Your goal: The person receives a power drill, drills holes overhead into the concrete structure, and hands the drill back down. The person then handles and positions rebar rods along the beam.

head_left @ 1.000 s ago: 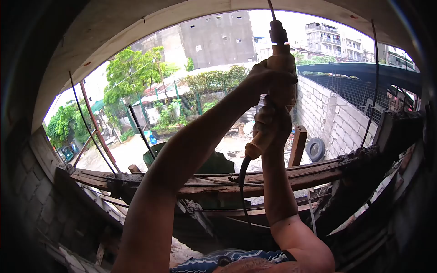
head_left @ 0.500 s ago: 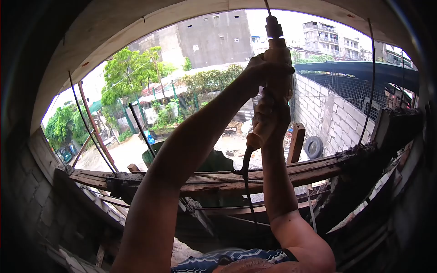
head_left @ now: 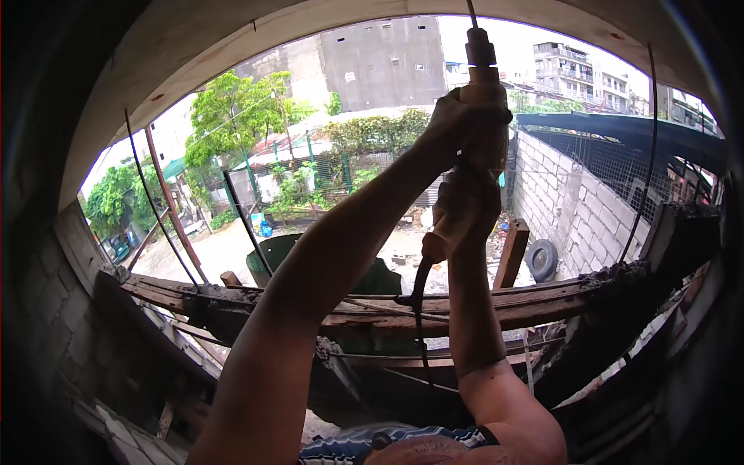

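Note:
An orange-tan power drill [head_left: 487, 143] is held upright overhead, its dark chuck [head_left: 480, 48] and thin bit [head_left: 471, 12] pointing up to the ceiling. My left hand [head_left: 463, 120] wraps round the drill's upper body, just below the chuck. Lower down, my right hand [head_left: 466, 205] is closed round the rear handle. From the handle's end a black cord [head_left: 421, 298] hangs down past the wooden beam. The bit's tip is out of view.
A rough wooden beam [head_left: 535, 308] crosses in front of me at the opening. Thin metal rods [head_left: 647, 155] hang at both sides. Beyond lie a block wall [head_left: 573, 203], a tire [head_left: 542, 260] and trees [head_left: 232, 116]. The concrete ceiling [head_left: 186, 54] curves overhead.
The drill and both hands shifted slightly left, then back right in view, along with the background. Both hands keep their hold on the drill, and the cord has swung a little.

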The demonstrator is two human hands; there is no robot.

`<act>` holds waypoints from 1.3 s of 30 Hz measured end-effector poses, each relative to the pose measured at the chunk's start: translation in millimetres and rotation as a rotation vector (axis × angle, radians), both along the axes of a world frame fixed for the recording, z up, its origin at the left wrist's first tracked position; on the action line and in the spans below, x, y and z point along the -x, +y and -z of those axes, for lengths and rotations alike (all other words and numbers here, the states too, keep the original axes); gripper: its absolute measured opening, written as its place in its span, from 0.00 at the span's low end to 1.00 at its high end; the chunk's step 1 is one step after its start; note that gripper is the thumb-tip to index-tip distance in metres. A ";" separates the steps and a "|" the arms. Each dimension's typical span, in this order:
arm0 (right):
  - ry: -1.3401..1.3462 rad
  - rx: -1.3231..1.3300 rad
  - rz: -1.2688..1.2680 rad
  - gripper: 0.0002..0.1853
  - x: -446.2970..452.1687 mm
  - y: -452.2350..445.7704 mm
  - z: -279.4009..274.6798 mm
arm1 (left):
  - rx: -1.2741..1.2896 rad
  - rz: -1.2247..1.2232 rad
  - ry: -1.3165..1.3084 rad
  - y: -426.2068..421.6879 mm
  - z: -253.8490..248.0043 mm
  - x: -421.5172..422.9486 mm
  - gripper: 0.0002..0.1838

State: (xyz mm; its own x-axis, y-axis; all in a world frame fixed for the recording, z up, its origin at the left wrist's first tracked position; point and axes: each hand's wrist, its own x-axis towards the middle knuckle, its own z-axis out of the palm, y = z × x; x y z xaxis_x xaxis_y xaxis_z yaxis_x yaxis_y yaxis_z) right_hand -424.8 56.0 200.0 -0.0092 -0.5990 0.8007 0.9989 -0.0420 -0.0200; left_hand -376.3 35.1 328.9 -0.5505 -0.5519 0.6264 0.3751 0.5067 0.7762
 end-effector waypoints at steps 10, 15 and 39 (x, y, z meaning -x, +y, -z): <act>0.052 0.104 -0.075 0.14 6.7 -8.1 4.8 | 0.016 -0.084 0.009 3.4 -0.5 1.7 0.26; 0.070 0.200 -0.202 0.12 9.6 -7.4 2.8 | 0.007 -0.092 0.021 13.3 -1.3 0.4 0.26; 0.075 0.206 -0.148 0.20 13.4 -29.0 11.6 | 0.063 -0.154 -0.005 -1.2 -3.4 2.8 0.30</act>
